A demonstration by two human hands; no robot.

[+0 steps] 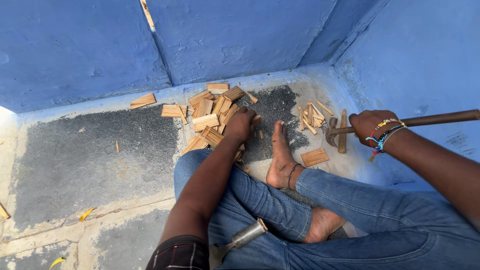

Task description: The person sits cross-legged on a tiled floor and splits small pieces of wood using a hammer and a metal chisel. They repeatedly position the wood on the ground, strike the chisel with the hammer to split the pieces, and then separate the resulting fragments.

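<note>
the left hand [241,123] lies curled on the pile of wood pieces [212,111] on the floor, its grip hidden, while the right hand [369,127] is closed round a hammer [400,121] beside the foot [281,157]

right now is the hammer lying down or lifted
Lifted. The right hand grips the hammer by its handle, the head hanging just above the floor beside a wood strip.

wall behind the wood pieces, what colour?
Blue, painted and a bit scuffed: the wall, best seen in the head view.
</note>
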